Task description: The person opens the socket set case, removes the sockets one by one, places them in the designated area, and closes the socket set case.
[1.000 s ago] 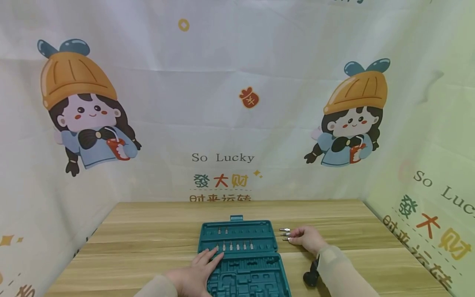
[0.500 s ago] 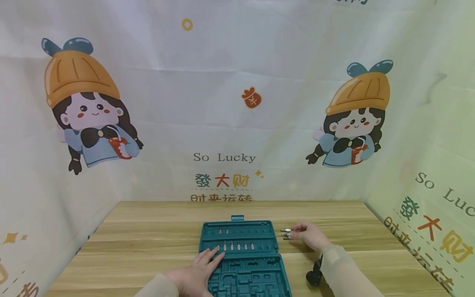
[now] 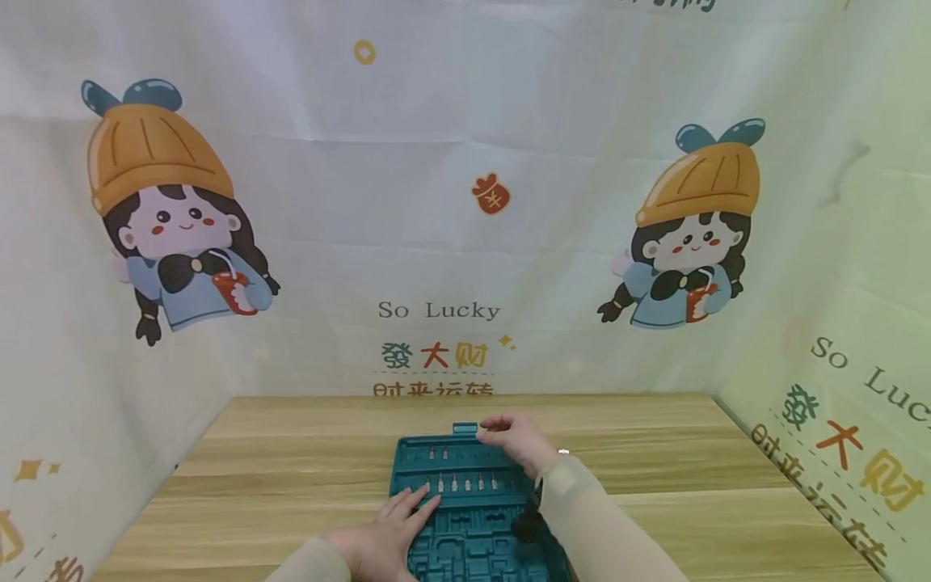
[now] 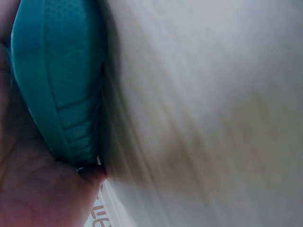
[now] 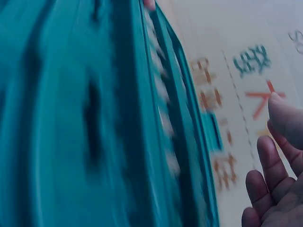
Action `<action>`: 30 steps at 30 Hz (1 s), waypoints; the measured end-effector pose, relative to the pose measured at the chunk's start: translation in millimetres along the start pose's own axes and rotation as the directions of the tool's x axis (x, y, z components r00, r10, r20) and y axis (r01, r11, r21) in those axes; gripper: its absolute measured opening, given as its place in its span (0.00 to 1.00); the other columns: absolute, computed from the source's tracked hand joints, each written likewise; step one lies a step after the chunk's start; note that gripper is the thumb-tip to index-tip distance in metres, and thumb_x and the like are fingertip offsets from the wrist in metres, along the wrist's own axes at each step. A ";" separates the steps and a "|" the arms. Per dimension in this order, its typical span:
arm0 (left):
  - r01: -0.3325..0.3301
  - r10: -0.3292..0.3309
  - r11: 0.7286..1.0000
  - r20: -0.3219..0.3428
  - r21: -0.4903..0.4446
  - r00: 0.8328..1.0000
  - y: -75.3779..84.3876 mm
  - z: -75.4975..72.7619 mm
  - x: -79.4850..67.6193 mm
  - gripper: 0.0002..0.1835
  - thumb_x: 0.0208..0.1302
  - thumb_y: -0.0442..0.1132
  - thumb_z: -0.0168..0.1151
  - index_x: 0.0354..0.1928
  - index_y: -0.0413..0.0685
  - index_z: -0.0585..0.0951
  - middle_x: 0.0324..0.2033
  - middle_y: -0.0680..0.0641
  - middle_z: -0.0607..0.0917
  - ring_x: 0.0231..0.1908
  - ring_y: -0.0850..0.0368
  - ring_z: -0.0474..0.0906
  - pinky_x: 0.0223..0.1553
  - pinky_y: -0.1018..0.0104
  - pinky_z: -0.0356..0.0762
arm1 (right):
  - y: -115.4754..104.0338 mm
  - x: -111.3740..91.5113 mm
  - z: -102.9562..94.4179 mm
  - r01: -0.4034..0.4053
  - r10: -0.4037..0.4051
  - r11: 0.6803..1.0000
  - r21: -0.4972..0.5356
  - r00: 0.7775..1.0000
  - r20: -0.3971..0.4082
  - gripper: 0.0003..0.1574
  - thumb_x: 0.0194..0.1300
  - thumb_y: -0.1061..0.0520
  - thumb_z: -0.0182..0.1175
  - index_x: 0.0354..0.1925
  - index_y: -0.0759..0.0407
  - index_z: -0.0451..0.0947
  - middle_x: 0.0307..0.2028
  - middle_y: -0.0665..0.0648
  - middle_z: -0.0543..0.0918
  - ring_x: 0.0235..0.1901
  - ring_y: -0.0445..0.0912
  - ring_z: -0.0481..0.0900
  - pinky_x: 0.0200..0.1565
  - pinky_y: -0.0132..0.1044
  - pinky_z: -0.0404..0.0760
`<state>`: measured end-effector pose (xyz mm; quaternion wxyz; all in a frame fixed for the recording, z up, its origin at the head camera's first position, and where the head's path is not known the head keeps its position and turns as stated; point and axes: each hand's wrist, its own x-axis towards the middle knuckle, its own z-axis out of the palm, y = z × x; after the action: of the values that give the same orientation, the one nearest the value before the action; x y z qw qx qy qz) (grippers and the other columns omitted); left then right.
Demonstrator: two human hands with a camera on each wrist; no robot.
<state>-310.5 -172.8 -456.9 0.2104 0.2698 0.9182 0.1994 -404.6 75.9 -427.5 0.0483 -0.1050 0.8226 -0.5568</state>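
Note:
A teal plastic bit case (image 3: 476,554) lies unfolded on the wooden table. Small metal bits (image 3: 454,483) stand in a row in its far half, with two more bits (image 3: 438,453) farther back. My left hand (image 3: 381,537) rests on the case's left edge, fingers stretched onto it; the left wrist view has the palm against the outer side wall (image 4: 71,94). Over the far right corner reaches my right hand (image 3: 520,443), fingertips close to the latch tab (image 3: 465,428). Its fingers (image 5: 265,156) are loosely bent in the right wrist view, and nothing shows between them.
One loose metal bit (image 3: 563,452) shows on the table beyond the right sleeve (image 3: 596,517), which hides the surface around it. A black device (image 3: 527,525) sits at the right wrist. A printed cloth backdrop (image 3: 436,202) rises behind the table (image 3: 305,444).
My right hand has left the loose bits at the right and moved left, over the case's far corner by the latch. The left hand stays put.

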 end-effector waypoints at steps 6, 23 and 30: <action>0.016 -0.016 0.998 0.004 0.059 1.000 7.1 -0.6 -1.8 0.56 0.51 0.71 0.63 0.77 0.61 0.48 0.75 0.50 0.46 0.73 0.42 0.42 0.61 0.39 0.60 | 1.7 10.7 44.5 -0.038 0.039 0.998 0.049 0.999 -0.008 0.19 0.63 0.56 0.66 0.50 0.64 0.79 0.49 0.59 0.80 0.53 0.58 0.74 0.56 0.59 0.66; 0.003 -0.003 0.999 -0.002 0.047 1.000 6.3 -1.4 -2.9 0.56 0.52 0.70 0.63 0.77 0.58 0.49 0.75 0.48 0.46 0.73 0.42 0.40 0.62 0.39 0.59 | -1.0 12.1 76.1 -0.256 0.205 0.931 -0.261 0.957 -0.206 0.09 0.56 0.48 0.71 0.35 0.49 0.86 0.50 0.63 0.75 0.55 0.66 0.64 0.56 0.62 0.61; 0.000 0.000 0.999 0.002 0.049 1.000 5.1 -2.3 -4.4 0.55 0.52 0.71 0.62 0.77 0.59 0.49 0.75 0.49 0.46 0.73 0.42 0.40 0.61 0.39 0.60 | -0.1 20.0 77.9 -0.300 0.259 0.927 -0.225 0.946 -0.192 0.05 0.56 0.50 0.71 0.32 0.48 0.86 0.53 0.67 0.72 0.59 0.68 0.59 0.59 0.64 0.56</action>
<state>-306.2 -172.0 -451.3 0.2048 0.2750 0.9227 0.1766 -408.7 0.8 -455.9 0.0480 0.0531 0.8942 -0.4419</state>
